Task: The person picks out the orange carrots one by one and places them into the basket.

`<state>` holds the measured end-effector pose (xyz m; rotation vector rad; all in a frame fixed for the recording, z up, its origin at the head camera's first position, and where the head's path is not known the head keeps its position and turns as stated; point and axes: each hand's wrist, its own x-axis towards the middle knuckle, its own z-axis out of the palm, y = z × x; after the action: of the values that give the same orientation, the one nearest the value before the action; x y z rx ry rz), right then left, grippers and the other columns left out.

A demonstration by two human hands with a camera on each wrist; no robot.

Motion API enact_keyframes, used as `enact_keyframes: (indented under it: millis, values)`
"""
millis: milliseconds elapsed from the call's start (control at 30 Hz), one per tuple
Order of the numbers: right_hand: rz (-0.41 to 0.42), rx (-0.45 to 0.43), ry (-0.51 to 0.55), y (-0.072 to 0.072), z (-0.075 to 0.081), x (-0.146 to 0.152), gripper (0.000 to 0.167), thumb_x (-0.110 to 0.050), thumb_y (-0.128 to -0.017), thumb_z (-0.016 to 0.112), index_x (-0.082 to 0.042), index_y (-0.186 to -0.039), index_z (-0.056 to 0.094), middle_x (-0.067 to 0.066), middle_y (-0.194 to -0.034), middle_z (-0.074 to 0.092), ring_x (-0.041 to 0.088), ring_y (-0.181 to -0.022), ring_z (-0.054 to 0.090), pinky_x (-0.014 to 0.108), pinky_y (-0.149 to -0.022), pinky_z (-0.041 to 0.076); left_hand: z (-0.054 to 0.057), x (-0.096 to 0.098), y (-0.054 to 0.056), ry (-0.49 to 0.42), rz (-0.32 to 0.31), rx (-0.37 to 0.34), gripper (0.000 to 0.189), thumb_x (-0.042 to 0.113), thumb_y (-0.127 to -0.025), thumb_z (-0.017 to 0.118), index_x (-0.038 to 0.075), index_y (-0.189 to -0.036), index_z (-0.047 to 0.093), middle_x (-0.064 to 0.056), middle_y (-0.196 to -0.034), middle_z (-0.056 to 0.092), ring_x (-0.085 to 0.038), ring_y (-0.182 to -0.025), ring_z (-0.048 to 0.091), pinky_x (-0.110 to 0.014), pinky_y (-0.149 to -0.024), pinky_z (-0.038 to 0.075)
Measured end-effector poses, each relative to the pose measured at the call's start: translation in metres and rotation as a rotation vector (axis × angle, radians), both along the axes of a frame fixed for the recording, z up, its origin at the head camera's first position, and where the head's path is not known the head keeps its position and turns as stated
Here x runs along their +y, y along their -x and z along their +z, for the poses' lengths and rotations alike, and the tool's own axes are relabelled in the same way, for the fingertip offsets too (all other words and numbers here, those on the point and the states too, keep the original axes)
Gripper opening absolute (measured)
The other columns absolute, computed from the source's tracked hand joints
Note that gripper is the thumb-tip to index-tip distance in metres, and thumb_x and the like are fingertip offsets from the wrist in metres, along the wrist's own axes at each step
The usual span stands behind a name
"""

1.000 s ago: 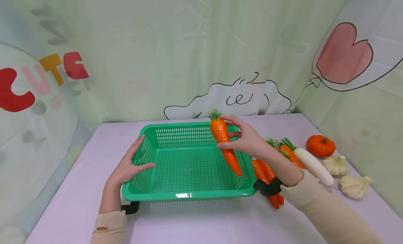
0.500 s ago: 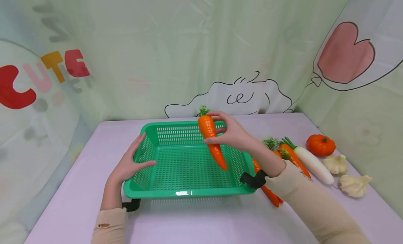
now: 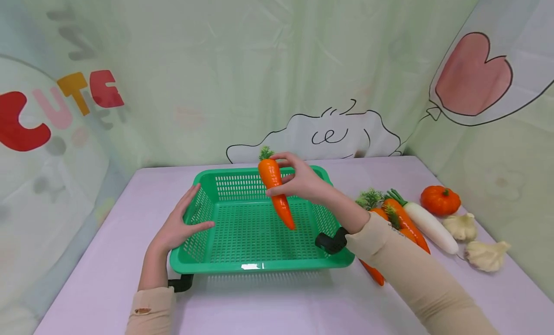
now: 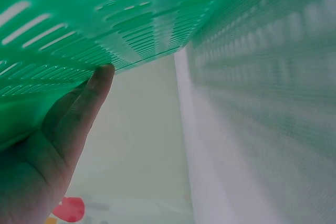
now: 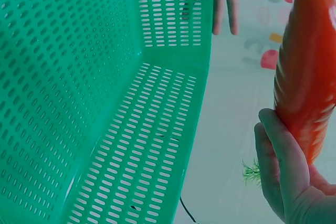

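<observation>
My right hand (image 3: 300, 181) pinches an orange carrot (image 3: 283, 211) with a green leafy top, thumb on one side and fingers on the other. It hangs tilted above the right half of a green perforated basket (image 3: 264, 267), tip down towards me. From the right wrist, the carrot (image 5: 310, 61) shows large beside the basket wall (image 5: 152, 145). My left hand (image 3: 175, 228) holds the basket's left side, with the thumb over the rim and the fingers along the outside. In the left wrist view, that hand's fingers (image 4: 86, 103) lie against the outer wall.
Right of the basket lie several more carrots (image 3: 407, 222), partly hidden by my right sleeve. Beside them are a white radish (image 3: 433, 228), an orange pumpkin (image 3: 440, 200) and two garlic bulbs (image 3: 486, 256). A printed curtain (image 3: 195, 75) hangs behind the table (image 3: 259, 311).
My right hand has carried the carrot leftwards, from the basket's right rim to further over its inside. The left hand and basket stay nearly where they were.
</observation>
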<state>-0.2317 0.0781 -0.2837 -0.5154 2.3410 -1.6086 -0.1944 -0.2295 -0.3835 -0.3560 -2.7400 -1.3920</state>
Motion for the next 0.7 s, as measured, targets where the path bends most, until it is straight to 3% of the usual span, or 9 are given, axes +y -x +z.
enact_keyframes:
  millis: [467, 700]
  values:
    - [0.046, -0.065, 0.042, 0.016, -0.008, -0.017, 0.070, -0.001, -0.071, 0.076, -0.012, -0.129, 0.038, 0.013, -0.129, 0.038, 0.031, -0.092, 0.060, 0.040, -0.069, 0.054, 0.000, 0.000, 0.000, -0.007, -0.008, -0.002, 0.096, 0.036, -0.074, 0.075, 0.030, -0.147, 0.013, 0.000, -0.153, 0.006, -0.031, -0.138, 0.004, -0.067, -0.099, 0.015]
    - [0.047, -0.054, 0.006, 0.021, -0.009, -0.028, 0.070, -0.003, -0.070, 0.078, -0.012, -0.128, 0.039, 0.013, -0.129, 0.039, 0.030, -0.092, 0.059, 0.037, -0.068, 0.054, -0.001, 0.000, 0.000, -0.010, -0.001, -0.003, 0.096, 0.036, -0.074, 0.075, 0.030, -0.147, 0.013, 0.000, -0.153, 0.006, -0.031, -0.138, 0.005, -0.066, -0.099, 0.016]
